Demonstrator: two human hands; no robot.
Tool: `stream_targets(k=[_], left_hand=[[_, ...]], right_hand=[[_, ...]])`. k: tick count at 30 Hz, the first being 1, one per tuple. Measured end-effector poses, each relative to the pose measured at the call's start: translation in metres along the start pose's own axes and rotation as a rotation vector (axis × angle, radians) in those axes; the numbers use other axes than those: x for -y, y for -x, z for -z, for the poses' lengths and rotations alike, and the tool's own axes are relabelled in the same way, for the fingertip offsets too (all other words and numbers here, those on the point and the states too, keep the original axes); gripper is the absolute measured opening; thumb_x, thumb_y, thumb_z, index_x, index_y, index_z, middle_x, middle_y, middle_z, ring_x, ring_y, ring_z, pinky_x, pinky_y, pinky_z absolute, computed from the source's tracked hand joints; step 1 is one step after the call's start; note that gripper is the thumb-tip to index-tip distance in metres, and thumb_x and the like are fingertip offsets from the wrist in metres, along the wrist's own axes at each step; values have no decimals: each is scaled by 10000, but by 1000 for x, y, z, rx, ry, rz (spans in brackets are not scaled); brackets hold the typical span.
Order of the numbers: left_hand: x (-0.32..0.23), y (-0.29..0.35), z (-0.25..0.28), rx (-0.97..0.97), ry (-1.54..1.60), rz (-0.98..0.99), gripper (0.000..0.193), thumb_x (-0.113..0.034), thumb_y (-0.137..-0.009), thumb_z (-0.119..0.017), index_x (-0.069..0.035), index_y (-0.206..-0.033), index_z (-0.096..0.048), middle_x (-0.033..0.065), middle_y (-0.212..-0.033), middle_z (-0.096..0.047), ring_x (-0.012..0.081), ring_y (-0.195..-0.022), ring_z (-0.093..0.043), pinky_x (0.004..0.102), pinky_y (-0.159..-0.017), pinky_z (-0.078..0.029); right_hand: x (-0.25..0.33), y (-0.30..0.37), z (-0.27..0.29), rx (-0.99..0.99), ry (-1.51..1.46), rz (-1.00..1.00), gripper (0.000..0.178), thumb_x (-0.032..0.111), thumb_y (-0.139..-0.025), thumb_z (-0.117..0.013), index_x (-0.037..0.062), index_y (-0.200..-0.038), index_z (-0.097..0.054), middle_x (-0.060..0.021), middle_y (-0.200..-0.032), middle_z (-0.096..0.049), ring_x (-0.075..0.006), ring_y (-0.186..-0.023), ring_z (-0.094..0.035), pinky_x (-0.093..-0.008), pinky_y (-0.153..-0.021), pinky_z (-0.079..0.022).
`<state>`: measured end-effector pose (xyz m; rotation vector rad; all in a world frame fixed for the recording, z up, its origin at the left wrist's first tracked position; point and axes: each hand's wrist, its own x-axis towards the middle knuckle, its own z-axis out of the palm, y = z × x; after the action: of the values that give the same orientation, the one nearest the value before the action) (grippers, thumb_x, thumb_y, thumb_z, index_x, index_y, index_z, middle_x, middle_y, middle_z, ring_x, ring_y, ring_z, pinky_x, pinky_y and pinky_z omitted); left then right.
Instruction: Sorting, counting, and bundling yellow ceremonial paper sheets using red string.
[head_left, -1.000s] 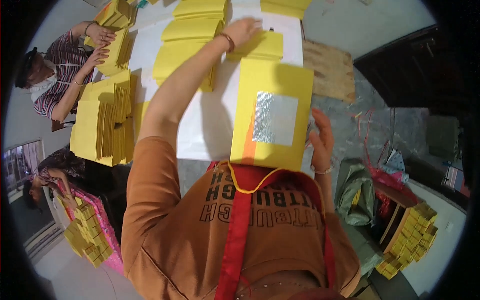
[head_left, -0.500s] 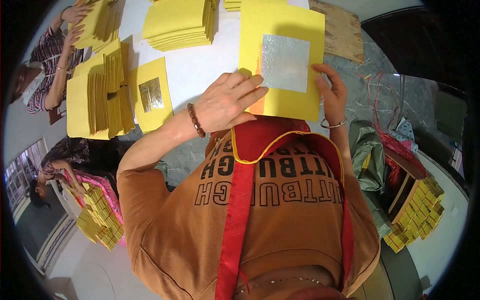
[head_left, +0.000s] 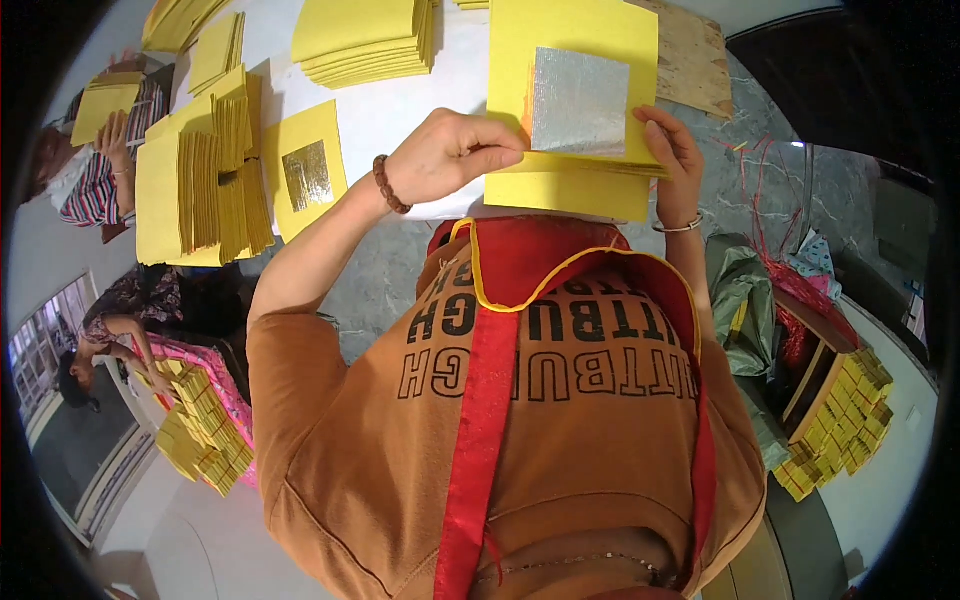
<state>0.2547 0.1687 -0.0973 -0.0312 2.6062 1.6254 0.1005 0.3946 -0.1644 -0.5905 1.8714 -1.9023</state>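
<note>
In front of me on the white table lies yellow paper (head_left: 572, 22) bearing a silver foil square (head_left: 582, 100) with an orange strip at its left side. Its near edge is raised or folded up in a narrow band, and more yellow paper (head_left: 570, 190) shows below it. My left hand (head_left: 450, 155) is closed at the left end of this band, thumb against forefinger, pinching the paper. Around the right edge, my right hand (head_left: 677, 160) curls its fingers and grips the other end. The underside of the fold is hidden.
Left of my arm is a yellow sheet (head_left: 333, 140) with a gold foil square, beside stacks of folded yellow paper (head_left: 170, 195). Another stack (head_left: 360, 45) stands farther back. A co-worker's hand (head_left: 115, 140) holds yellow paper. Yellow bundles (head_left: 845, 415) fill a box at right.
The paper's near edge has come up into a band. My left hand went from lying across the sheet to pinching its edge. The co-worker at left has drawn yellow paper toward themself.
</note>
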Motion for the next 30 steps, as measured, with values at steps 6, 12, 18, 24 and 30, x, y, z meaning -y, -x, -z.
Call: stream_targets(k=[6,12,18,24,30], left_hand=[[8,-3,3,91,242,164,130,-97,-827,-581,-3,-887,-647,-2,-730,-614,39,-663,-516,195,-607,-423],[12,-10,5,137,371,232,145,-114,-790,-570,-13,-846,-657,-9,-703,-604,48,-650,-517,201,-605,-428],[7,-14,10,204,291,245,118,-74,-810,-564,4,-857,-639,-32,-699,-577,26,-642,-484,182,-602,-391],[8,-20,16,256,290,233,165,-163,-795,-577,-19,-817,-654,-15,-665,-579,44,-622,-483,213,-591,-399],[8,-21,15,269,279,235,171,-169,-799,-579,-16,-815,-653,-26,-641,-556,43,-601,-464,211,-561,-378]], right_hand=[[-2,-3,0,-20,15,4,203,143,-862,-550,20,-1014,-603,-50,-986,-621,-108,-921,-544,-234,-814,-416],[-2,-4,3,-7,21,1,206,137,-866,-539,18,-1021,-603,-61,-989,-623,-117,-930,-551,-241,-820,-416],[-4,-3,6,2,51,21,273,202,-898,-477,-4,-1033,-595,-80,-995,-620,-141,-948,-551,-263,-853,-403],[1,-4,8,41,49,27,418,308,-928,-357,-24,-1024,-591,-101,-1025,-608,-176,-1009,-523,-304,-931,-337],[-14,-5,17,69,45,35,551,466,-902,-334,1,-1078,-570,-90,-1071,-594,-182,-1053,-500,-345,-958,-303]])
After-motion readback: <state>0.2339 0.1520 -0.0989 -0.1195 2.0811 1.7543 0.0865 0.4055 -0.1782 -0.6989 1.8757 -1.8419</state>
